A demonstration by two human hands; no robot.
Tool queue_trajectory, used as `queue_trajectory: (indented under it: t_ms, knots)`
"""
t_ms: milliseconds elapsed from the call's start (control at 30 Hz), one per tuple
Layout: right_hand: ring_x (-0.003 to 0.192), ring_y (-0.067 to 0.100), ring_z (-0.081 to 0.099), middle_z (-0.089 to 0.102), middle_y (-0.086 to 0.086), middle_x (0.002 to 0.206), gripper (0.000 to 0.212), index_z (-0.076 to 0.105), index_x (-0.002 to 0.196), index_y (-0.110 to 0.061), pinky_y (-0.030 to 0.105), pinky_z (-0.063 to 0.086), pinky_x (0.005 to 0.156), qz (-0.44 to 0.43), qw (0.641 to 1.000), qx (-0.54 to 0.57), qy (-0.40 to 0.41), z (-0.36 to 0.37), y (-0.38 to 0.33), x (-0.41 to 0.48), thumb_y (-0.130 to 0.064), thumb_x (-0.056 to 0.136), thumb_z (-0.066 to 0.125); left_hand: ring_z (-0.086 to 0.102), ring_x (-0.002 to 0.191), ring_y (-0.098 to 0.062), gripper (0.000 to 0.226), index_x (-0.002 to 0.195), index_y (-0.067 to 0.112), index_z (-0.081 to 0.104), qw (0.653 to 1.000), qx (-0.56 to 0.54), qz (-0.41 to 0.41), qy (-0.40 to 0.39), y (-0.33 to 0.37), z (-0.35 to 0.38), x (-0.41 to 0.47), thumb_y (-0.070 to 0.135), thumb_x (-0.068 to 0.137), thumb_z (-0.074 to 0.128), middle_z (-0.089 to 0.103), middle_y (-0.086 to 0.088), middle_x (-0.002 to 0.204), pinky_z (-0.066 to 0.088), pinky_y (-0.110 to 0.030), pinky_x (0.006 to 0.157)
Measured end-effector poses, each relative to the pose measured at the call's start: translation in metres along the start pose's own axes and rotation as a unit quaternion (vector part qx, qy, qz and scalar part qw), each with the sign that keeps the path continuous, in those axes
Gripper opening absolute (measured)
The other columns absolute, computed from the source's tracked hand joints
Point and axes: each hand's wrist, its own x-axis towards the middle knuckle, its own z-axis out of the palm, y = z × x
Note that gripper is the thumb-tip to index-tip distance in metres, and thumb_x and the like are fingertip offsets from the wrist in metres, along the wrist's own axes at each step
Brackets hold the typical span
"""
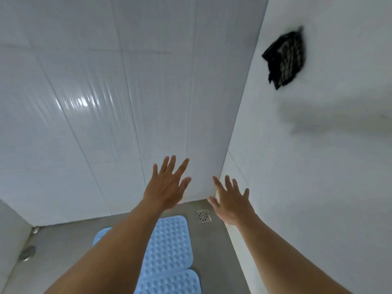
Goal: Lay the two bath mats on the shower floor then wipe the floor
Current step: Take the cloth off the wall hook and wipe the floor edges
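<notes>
Two light blue studded bath mats lie flat on the grey shower floor [214, 251]. The far mat [169, 245] is partly hidden by my left forearm; the near mat [169, 283] overlaps its front edge at the bottom of the view. My left hand [167, 185] is raised in front of the white tiled back wall, fingers spread, holding nothing. My right hand [231, 200] is raised beside the wall corner, also spread and empty. A black checked cloth [285, 58] hangs high on the right wall, blurred.
A square metal floor drain [203, 216] sits in the far right corner of the floor. Two round metal fittings [27, 252] lie along the left wall's base. White tiled walls [106, 102] close in on three sides.
</notes>
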Motion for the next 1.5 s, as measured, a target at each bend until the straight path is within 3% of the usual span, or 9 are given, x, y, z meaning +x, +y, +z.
queue_trajectory:
  t_ms: [200,367,700,867,967,1200,1333,1500]
  knots:
    - [0.154,0.031,-0.005,-0.006,0.009,0.168,0.067,-0.006,0.159,-0.032,0.062,0.003,0.120,0.010,0.996,-0.018,0.084,-0.138,0.007,0.020,-0.057,0.103,0.022,-0.009,0.154,-0.025,0.068,0.157,0.039,-0.006,0.998,0.003,0.036,0.059,0.034,-0.113,0.070,0.064,0.095,0.002,-0.006,-0.004,0.167,0.000,-0.052,0.124]
    - [0.154,0.028,-0.001,-0.001,0.009,0.168,0.066,-0.001,0.160,-0.029,0.058,0.008,0.121,0.040,0.989,-0.014,0.142,-0.214,0.017,0.044,-0.053,0.104,0.027,-0.001,0.154,-0.023,0.063,0.158,0.037,0.003,0.994,-0.004,0.075,0.080,0.052,-0.171,0.134,0.060,0.100,0.010,0.005,-0.002,0.168,0.005,-0.050,0.124]
    - [0.150,0.027,0.022,0.013,0.008,0.166,0.067,0.010,0.159,-0.024,0.050,0.026,0.118,0.144,0.961,0.027,0.236,-0.318,0.051,0.095,-0.046,0.103,0.040,0.039,0.142,-0.020,0.054,0.154,0.035,0.026,0.974,-0.005,0.202,0.099,0.070,-0.251,0.255,0.053,0.103,0.027,0.037,0.003,0.157,0.037,-0.042,0.113]
    - [0.129,0.033,0.047,0.039,0.011,0.148,0.059,0.028,0.152,-0.019,0.045,0.046,0.101,0.196,0.933,0.039,0.300,-0.348,0.061,0.115,-0.038,0.099,0.048,0.046,0.136,-0.020,0.053,0.153,0.032,0.031,0.961,-0.019,0.258,0.095,0.083,-0.261,0.308,0.050,0.103,0.033,0.044,0.002,0.152,0.042,-0.039,0.108]
    - [0.119,0.031,0.052,0.048,0.011,0.135,0.053,0.035,0.146,-0.018,0.043,0.050,0.091,0.220,0.921,0.046,0.319,-0.357,0.071,0.128,-0.032,0.097,0.051,0.050,0.132,-0.021,0.053,0.152,0.031,0.033,0.954,-0.038,0.285,0.089,0.097,-0.257,0.343,0.048,0.102,0.040,0.049,0.001,0.147,0.043,-0.039,0.106]
    - [0.097,0.027,0.059,0.058,0.008,0.113,0.037,0.043,0.131,-0.014,0.033,0.042,0.068,0.244,0.905,-0.007,0.349,-0.365,0.101,0.167,-0.029,0.099,0.052,0.052,0.127,-0.024,0.052,0.149,0.026,0.037,0.947,-0.125,0.282,0.089,0.136,-0.238,0.426,0.040,0.100,0.051,0.057,-0.004,0.137,0.045,-0.041,0.103]
    - [0.085,0.024,0.062,0.064,0.006,0.101,0.034,0.045,0.125,-0.013,0.032,0.040,0.061,0.247,0.895,-0.054,0.369,-0.362,0.109,0.191,-0.032,0.098,0.055,0.051,0.128,-0.025,0.054,0.150,0.023,0.036,0.948,-0.148,0.270,0.084,0.154,-0.218,0.459,0.036,0.101,0.051,0.058,-0.005,0.136,0.045,-0.040,0.103]
    - [0.073,0.023,0.063,0.067,0.004,0.093,0.034,0.043,0.127,-0.011,0.032,0.038,0.055,0.272,0.876,-0.099,0.386,-0.364,0.116,0.211,-0.019,0.097,0.056,0.054,0.124,-0.026,0.053,0.150,0.022,0.036,0.946,-0.169,0.268,0.073,0.178,-0.192,0.484,0.034,0.101,0.051,0.059,-0.006,0.133,0.045,-0.038,0.097]
